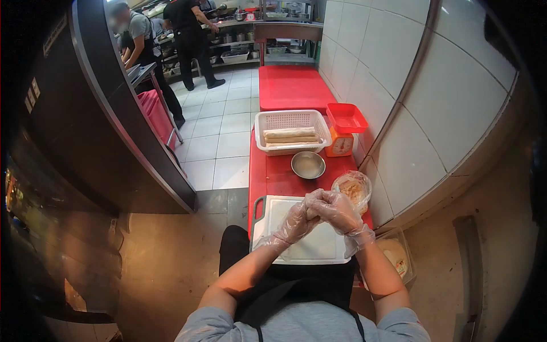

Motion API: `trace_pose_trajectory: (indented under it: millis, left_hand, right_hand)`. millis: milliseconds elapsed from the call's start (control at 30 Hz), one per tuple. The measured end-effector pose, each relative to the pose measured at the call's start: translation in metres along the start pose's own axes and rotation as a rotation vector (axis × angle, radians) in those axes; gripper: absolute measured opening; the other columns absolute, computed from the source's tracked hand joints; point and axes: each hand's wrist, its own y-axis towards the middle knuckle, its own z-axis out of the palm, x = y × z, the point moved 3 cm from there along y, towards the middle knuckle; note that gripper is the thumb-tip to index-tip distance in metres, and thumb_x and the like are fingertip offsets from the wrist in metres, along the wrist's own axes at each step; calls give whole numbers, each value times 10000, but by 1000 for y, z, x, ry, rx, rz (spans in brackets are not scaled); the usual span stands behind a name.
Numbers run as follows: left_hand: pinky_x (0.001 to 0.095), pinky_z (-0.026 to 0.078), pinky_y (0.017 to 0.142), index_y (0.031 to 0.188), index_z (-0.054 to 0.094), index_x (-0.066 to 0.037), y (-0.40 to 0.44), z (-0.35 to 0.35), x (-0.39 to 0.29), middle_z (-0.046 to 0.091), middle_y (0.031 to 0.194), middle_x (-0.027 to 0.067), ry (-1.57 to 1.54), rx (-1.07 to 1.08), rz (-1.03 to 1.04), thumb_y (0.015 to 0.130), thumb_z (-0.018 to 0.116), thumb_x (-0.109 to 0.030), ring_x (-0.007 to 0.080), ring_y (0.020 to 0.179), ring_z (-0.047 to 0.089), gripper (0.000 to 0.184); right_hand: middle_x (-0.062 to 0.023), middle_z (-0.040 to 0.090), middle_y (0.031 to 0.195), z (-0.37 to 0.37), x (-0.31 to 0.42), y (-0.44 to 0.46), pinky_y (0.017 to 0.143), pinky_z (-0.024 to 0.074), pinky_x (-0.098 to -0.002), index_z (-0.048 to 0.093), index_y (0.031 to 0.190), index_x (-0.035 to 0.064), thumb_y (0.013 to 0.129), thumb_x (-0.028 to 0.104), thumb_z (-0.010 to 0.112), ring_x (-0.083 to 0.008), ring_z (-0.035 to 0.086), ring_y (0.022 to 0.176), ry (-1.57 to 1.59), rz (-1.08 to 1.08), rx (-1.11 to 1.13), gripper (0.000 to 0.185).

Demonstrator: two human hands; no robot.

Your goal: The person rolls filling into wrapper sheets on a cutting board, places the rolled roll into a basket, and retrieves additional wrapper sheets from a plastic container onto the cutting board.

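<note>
My left hand (pixel 298 222) and my right hand (pixel 337 212), both in clear plastic gloves, meet above a white cutting board (pixel 273 214) with a grey handle edge. Their fingers are bent and pressed together. Whatever lies between them, if anything, is hidden. Just beyond my right hand sits a plastic-lined bowl of pale orange shredded filling (pixel 352 188). A metal bowl (pixel 308 165) of cloudy liquid stands farther ahead. Behind it, several long pale rolls (pixel 291 135) lie in a white perforated basket (pixel 265 118).
An orange dial scale (pixel 341 145) carries a red tray (pixel 347 118) beside the tiled wall (pixel 399 68). All stand on a red table (pixel 273 176). A clear container (pixel 393 255) sits low at the right. Two people (pixel 191 40) (pixel 142 43) stand in the kitchen beyond.
</note>
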Motion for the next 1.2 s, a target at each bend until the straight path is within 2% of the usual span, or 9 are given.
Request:
trace_pose_trajectory:
  millis: [33,167,333,467,533,667,867,1067,1200]
  left_hand:
    - [374,381,1103,1213,585,-12,-3,2,-5,666,1197,109,-126,-27,-157,911,691,-51,243,1154,619,323]
    - [352,477,985,1223,601,-20,3,3,-7,651,1190,117,48,-90,97,871,728,-38,237,1135,611,376]
    - [386,446,1065,1263,614,-31,-6,-4,26,609,1328,166,313,-165,196,858,740,-56,298,1253,574,424]
    - [396,456,1048,1320,562,-20,-9,-4,31,577,1370,205,37,-119,41,873,722,-64,351,1247,576,477]
    - [386,513,960,1423,436,17,-6,-4,21,586,1343,239,448,-125,248,905,689,-69,377,1170,624,583]
    - [403,511,959,1441,421,0,-7,-4,31,575,1357,241,343,-121,182,894,681,-48,387,1187,616,607]
    - [420,503,977,1434,440,-6,-5,-4,15,562,1383,225,383,-103,254,848,667,18,402,1204,597,628]
    - [413,498,990,1442,426,-1,-3,-2,23,578,1367,215,329,-142,169,821,672,34,382,1193,610,668]
    - [398,509,972,1448,414,1,-3,-5,14,605,1332,210,198,-118,69,816,696,13,364,1152,639,692]
  right_hand:
    - [-23,667,893,2,3,-2,727,507,-268,684,912,1,907,238,710,-99,617,836,66,30,-37,239]
    - [-59,677,863,4,12,-7,722,517,-298,689,921,-14,905,242,700,-128,625,792,-22,-80,-197,257]
    - [-120,690,934,-5,15,-15,747,543,-349,669,1058,24,902,136,692,-246,668,829,-580,-575,-40,194]
    - [-131,691,996,1,17,-23,793,555,-400,690,1014,53,865,53,678,-324,668,918,-798,-822,-63,149]
    - [-113,694,998,1,21,-23,795,554,-413,695,989,63,844,36,676,-323,665,941,-796,-805,-32,148]
    - [-107,693,966,2,22,-17,779,548,-427,692,947,63,835,47,677,-329,665,918,-733,-837,-2,114]
    - [-141,685,910,4,13,-14,735,537,-418,698,892,63,820,137,718,-342,663,847,-721,-539,-125,105]
    - [-142,674,921,12,14,-22,752,547,-413,690,930,72,831,105,697,-332,664,868,-759,-570,-215,104]
    - [-111,660,1084,23,19,-38,821,549,-398,655,1067,92,827,54,676,-302,648,988,-959,-820,-243,244]
